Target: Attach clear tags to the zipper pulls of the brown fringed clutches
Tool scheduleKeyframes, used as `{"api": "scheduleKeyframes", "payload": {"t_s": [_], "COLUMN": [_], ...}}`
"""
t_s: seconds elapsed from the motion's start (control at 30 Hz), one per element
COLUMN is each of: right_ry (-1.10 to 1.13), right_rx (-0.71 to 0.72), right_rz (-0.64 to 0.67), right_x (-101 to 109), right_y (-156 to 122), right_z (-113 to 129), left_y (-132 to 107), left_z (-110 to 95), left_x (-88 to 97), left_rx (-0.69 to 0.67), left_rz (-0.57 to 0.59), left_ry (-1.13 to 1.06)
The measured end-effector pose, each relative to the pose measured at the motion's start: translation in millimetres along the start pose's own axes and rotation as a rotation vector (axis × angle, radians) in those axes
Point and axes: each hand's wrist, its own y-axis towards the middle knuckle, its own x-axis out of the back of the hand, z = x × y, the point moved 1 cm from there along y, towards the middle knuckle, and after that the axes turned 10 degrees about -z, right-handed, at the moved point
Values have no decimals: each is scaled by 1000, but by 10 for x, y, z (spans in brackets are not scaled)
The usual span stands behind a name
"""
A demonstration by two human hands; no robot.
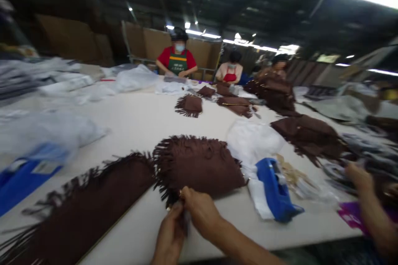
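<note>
A brown fringed bag (202,165), puffed out, lies on the white table right in front of me. At its near edge my left hand (171,230) and my right hand (201,211) meet, both with closed fingers. They pinch something small and dark with shiny bits; blur and the fingers hide what it is. Left of the bag lies a long, flat brown fringed piece (102,207) with a thin gold-coloured line along its near edge. Its far end reaches close to the bag's fringe.
A blue tape dispenser (273,190) stands to the right, beside white plastic (255,140). Another person's hand (360,178) works at the far right. More brown bags (306,132) and clear plastic (62,128) lie about. Several people sit across the table (130,120).
</note>
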Motion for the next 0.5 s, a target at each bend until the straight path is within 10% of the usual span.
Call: {"api": "scheduleKeyframes", "payload": {"t_s": [0.5], "right_ry": [472], "right_rx": [-371], "right_rz": [-211], "right_x": [-139], "right_y": [-241], "right_z": [-210], "left_y": [-93], "left_z": [129], "left_x": [-15], "left_rx": [-103], "left_rz": [52], "left_ry": [-19]}}
